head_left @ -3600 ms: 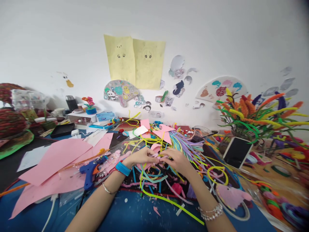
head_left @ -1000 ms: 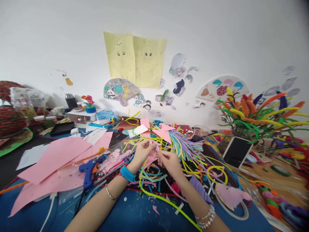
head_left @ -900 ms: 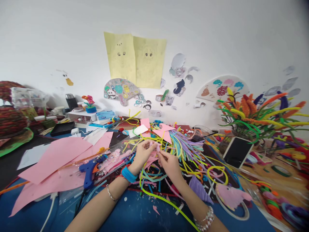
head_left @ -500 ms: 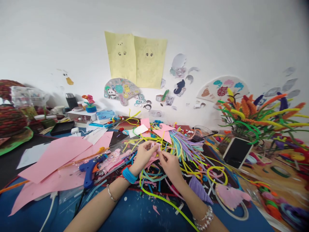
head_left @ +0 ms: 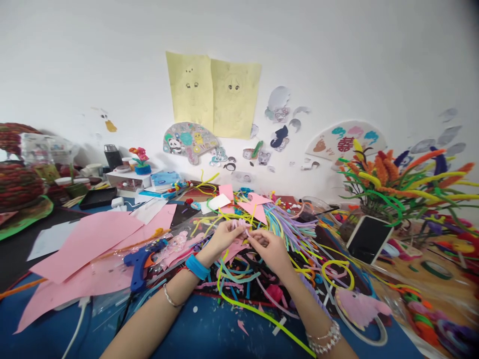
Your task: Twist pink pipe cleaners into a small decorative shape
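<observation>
My left hand (head_left: 225, 236) is closed, thumb and fingers pinching a small pale pink piece (head_left: 242, 224) that looks like bent pipe cleaner. From the other side, the fingertips of my right hand (head_left: 270, 248) pinch the same piece at its lower right. The fingers cover much of it, so its full shape is hidden. Under and behind both hands lies a heap of yellow, teal and lilac pipe cleaners (head_left: 288, 224). Pink paper cut-outs (head_left: 254, 207) rest on top of the heap.
A blue glue gun (head_left: 137, 267) and large pink paper sheets (head_left: 90, 244) lie to the left. On the right, a phone (head_left: 368, 239) leans before a pot of pipe-cleaner flowers (head_left: 396, 174). A pink padded shape (head_left: 361, 309) sits nearer. Drawings hang on the wall.
My right hand has shifted slightly right and its fingers have drawn a little away from the left hand. The pink piece stays pinched between them. The view has tilted slightly.
</observation>
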### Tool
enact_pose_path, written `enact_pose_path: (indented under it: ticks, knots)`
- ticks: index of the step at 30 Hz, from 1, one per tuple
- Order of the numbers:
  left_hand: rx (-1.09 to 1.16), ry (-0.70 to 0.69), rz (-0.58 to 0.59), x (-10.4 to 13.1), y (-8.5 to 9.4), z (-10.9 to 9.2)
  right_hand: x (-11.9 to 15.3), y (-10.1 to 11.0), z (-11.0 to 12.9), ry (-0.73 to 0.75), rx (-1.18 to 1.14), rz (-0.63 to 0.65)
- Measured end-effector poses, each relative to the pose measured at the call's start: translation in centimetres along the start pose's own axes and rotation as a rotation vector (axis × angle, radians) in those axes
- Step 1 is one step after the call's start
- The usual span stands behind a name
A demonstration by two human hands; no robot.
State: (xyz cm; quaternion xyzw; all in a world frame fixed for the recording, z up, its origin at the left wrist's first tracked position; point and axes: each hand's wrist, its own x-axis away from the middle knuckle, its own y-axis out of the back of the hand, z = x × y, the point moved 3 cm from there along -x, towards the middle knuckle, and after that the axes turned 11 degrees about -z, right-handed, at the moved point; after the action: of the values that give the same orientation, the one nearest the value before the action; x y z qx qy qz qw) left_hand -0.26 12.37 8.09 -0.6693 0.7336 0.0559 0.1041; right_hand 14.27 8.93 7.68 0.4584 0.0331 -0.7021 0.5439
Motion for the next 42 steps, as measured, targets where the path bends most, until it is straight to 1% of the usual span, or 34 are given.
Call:
enact_pose_path:
  ticks: [4,7,12,15,18,21,26,31,36,39,42]
  knots:
    - [-0.009,0.003,0.010,-0.1,0.0,0.4,0.3,-0.1,0.1,0.092,0.053,-0.006]
    - [-0.032,-0.014,0.015,-0.4,0.1,1.1,0.7,-0.5,0.2,0.163,0.085,0.022]
    - [-0.101,-0.045,0.061,-0.7,0.3,1.8,0.8,-0.7,0.2,0.221,0.104,0.067]
    - [-0.140,-0.057,0.113,-0.8,0.6,1.7,0.5,-0.4,0.2,0.255,0.054,0.120]
    - [-0.187,-0.064,0.193,-0.9,0.9,1.4,0.1,0.0,0.1,0.280,0.005,0.173]
    - [-0.252,-0.094,0.267,-0.9,1.2,1.1,-0.1,0.3,-0.3,0.278,0.019,0.149]
    - [-0.360,-0.166,0.356,-0.5,1.2,0.4,0.1,0.3,-0.8,0.320,0.078,0.136]
    - [-0.428,-0.196,0.430,-0.2,1.1,0.2,0.1,0.4,-0.8,0.268,0.072,0.163]
    - [-0.435,-0.199,0.434,-0.1,1.1,0.0,-0.2,0.6,-1.2,0.029,-0.058,0.141]
    - [-0.427,-0.192,0.429,0.0,1.0,-0.1,-0.3,0.6,-1.5,-0.040,-0.103,0.116]
    - [-0.414,-0.179,0.411,0.0,0.8,0.2,-0.3,0.4,-1.6,-0.105,-0.160,0.098]
